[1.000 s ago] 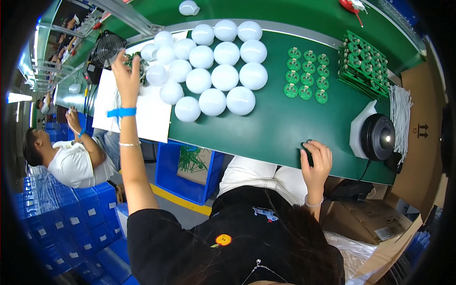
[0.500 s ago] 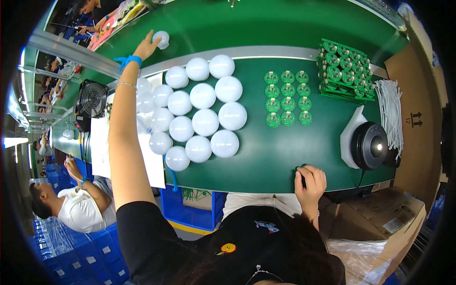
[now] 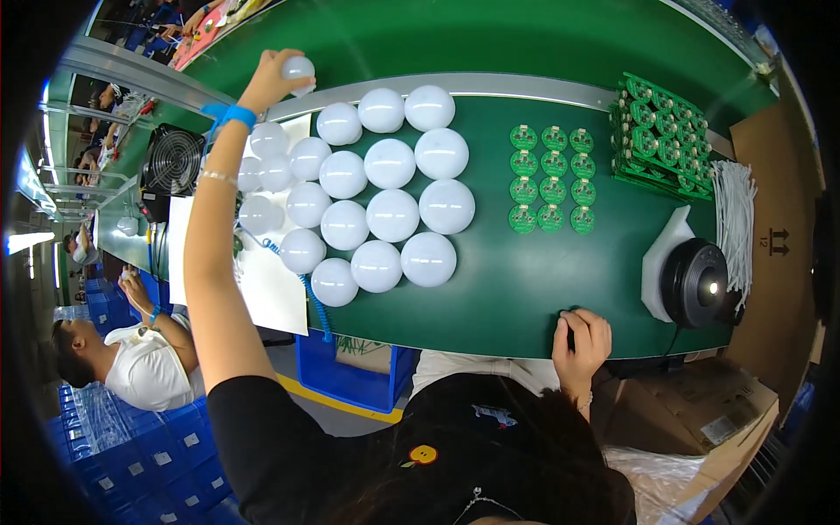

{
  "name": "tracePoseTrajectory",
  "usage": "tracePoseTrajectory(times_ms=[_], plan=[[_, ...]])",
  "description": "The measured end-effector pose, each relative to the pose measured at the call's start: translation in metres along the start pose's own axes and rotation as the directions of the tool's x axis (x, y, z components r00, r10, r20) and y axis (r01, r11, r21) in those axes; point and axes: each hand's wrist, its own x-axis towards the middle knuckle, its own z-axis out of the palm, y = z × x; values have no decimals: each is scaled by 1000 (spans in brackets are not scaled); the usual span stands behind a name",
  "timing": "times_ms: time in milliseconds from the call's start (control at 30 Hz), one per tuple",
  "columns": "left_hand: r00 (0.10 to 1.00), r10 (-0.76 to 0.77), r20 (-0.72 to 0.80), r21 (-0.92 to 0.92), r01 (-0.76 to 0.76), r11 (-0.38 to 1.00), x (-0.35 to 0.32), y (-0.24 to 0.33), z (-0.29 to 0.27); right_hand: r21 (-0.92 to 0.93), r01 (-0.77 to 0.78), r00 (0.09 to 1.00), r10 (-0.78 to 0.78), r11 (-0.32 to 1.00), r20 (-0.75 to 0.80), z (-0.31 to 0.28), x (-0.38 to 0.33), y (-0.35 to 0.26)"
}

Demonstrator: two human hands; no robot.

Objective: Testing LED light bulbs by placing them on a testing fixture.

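At the far left, beyond the table's metal rail, my left hand (image 3: 269,80) has its fingers curled round a white light bulb (image 3: 299,73). Several similar white round bulbs (image 3: 391,214) stand in columns on the green table, below and right of that hand. My right hand (image 3: 582,346) rests at the near table edge with its fingers loosely curled; nothing shows in them. Between the bulbs and the right side lie small round green circuit boards (image 3: 551,164) in three columns.
A stack of green board panels (image 3: 662,136) stands at the back right, with white strips (image 3: 733,227) beside it. Nearer is a round black device with a light (image 3: 696,282). Cardboard (image 3: 774,210) borders the right side. White paper (image 3: 273,293), a black fan (image 3: 173,162) and a seated co-worker (image 3: 149,354) are left.
My left hand has closed round the bulb that it was reaching toward with its fingers apart. My right hand stays at the table edge. The view has shifted slightly.
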Motion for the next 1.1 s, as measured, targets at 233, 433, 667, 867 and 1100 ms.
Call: tracePoseTrajectory(times_ms=[233, 433, 667, 867, 1100], plan=[[954, 4, 301, -63, 16, 998, -56, 20, -15, -3, 8, 1000, -8, 1000, -7, 1, 0, -1], [955, 160, 249, -53, -151, 987, -66, 20, -5, -8, 23, 999, -24, 1000, -47, 1, 1, -2], [949, 134, 287, -104, -108, 989, -69, 16, -13, -14, 47, 996, -48, 999, -70, 2, 1, -1], [961, 98, 260, 15, -105, 994, -73, 18, -6, -8, 57, 995, -58, 998, -82, 2, -1, -1], [998, 5, 70, -126, 4, 992, -82, 18, -23, -1, 62, 994, -61, 998, -92, 2, -2, -1]])
